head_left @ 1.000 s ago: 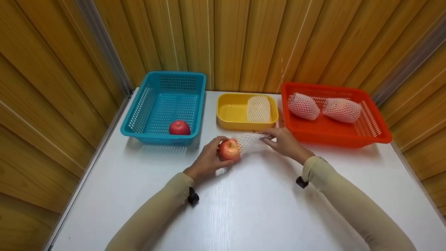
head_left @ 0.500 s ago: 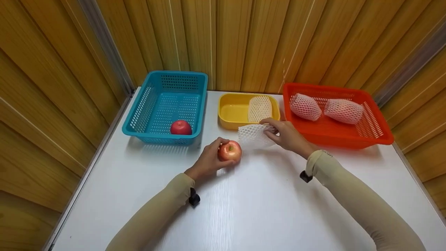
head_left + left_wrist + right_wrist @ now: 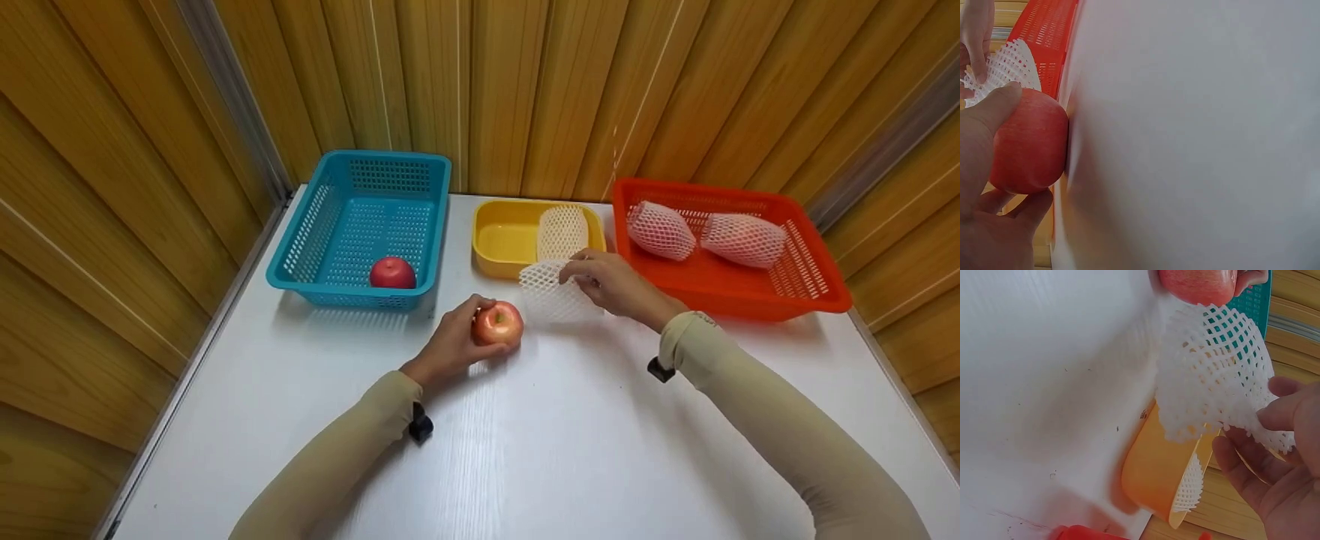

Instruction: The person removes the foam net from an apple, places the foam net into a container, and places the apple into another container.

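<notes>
My left hand (image 3: 455, 337) grips a bare red and yellow apple (image 3: 499, 325) on the white table, stem up. In the left wrist view the thumb (image 3: 999, 107) lies along one side of the apple (image 3: 1030, 143) and fingertips hold the other. My right hand (image 3: 611, 281) pinches one end of a white foam fruit net (image 3: 547, 289), which hangs just right of the apple, apart from it. In the right wrist view the foam net (image 3: 1213, 371) looks hollow and spread out, in front of the yellow tub (image 3: 1154, 472).
A blue basket (image 3: 279, 279) at the left holds one red apple (image 3: 392, 273). Mid-back, the yellow tub (image 3: 504, 265) contains another foam net (image 3: 562, 231). The red basket (image 3: 720, 304) at the right holds two net-wrapped fruits (image 3: 661, 231). Wood-patterned walls (image 3: 502, 97) stand behind.
The foam net has come off the apple as my right hand pulled it to the right and a little back. My left hand has kept its hold on the apple.
</notes>
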The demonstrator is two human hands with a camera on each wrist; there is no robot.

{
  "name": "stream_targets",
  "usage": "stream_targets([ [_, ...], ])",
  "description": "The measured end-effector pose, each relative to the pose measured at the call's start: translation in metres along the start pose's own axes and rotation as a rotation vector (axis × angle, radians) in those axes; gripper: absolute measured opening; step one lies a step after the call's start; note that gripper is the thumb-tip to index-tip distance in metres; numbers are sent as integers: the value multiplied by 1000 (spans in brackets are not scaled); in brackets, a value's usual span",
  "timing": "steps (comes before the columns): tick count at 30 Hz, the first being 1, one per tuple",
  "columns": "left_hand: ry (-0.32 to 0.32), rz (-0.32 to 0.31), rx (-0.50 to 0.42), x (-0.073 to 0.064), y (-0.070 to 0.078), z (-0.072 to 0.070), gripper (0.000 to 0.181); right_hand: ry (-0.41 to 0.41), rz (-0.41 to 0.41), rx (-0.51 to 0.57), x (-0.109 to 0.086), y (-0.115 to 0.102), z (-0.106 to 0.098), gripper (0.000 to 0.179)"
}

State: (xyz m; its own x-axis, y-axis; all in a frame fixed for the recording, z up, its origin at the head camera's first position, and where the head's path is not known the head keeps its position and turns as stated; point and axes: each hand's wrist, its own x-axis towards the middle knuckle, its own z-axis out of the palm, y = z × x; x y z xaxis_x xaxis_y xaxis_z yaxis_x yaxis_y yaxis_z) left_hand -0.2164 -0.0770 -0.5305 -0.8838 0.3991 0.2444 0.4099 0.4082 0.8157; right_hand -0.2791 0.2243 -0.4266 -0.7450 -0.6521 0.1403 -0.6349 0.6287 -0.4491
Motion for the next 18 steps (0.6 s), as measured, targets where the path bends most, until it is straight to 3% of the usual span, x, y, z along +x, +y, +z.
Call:
stream_targets([
  [5, -1, -6, 1, 0, 1, 0, 67, -41, -29, -46, 6, -5, -6, 20],
  [13, -4, -15, 13, 1, 2, -1, 66, -57, -68, -43, 12, -8, -14, 27],
  [18, -4, -18, 1, 1, 2, -1, 65, -93, -25, -31, 15, -11, -22, 33],
])
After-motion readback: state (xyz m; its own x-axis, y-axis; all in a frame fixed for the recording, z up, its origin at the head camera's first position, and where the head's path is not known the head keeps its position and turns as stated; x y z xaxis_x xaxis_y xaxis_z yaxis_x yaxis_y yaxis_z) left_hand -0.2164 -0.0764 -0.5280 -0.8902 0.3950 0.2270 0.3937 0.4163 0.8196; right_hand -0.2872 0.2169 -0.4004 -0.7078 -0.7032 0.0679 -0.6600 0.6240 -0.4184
